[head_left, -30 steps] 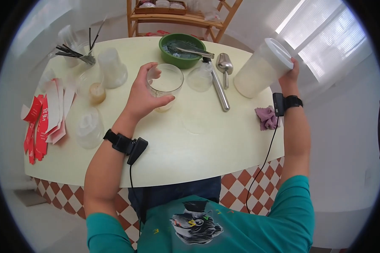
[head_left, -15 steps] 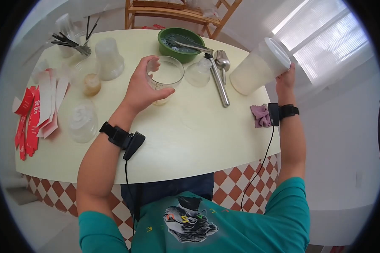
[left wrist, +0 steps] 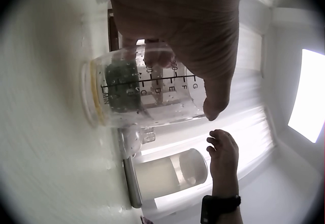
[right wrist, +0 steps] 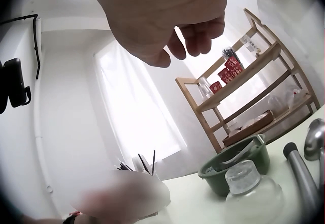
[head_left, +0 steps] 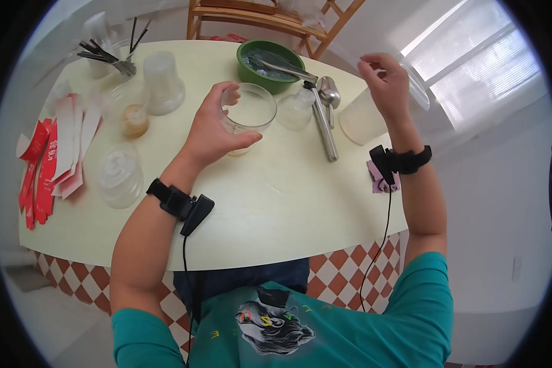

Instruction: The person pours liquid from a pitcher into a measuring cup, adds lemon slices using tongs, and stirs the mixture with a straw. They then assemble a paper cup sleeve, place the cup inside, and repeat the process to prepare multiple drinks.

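My left hand (head_left: 218, 126) grips a clear measuring cup (head_left: 251, 113) from its left side, thumb in front and fingers behind. Black lines and letters mark the cup (left wrist: 147, 92) in the left wrist view, with a thin yellowish layer at its bottom. At the right, my right hand (head_left: 387, 86) is raised with loosely bent fingers and holds nothing. Behind it stands a tall translucent pitcher (head_left: 360, 119) with cloudy pale contents, partly hidden by the hand and wrist.
Beyond the cup are a green basin (head_left: 270, 70) with tongs across it, a clear dome lid (head_left: 295, 111), a steel rod with a black end (head_left: 325, 132) and a metal scoop (head_left: 329, 93). Red and white paper sleeves (head_left: 67, 153), plastic cups (head_left: 164, 86) and a purple cloth (head_left: 377, 181) lie about.
My right hand has let go of the pitcher and moved left and up in front of it. The pitcher stays at the table's right side. My left hand keeps its grip on the measuring cup.
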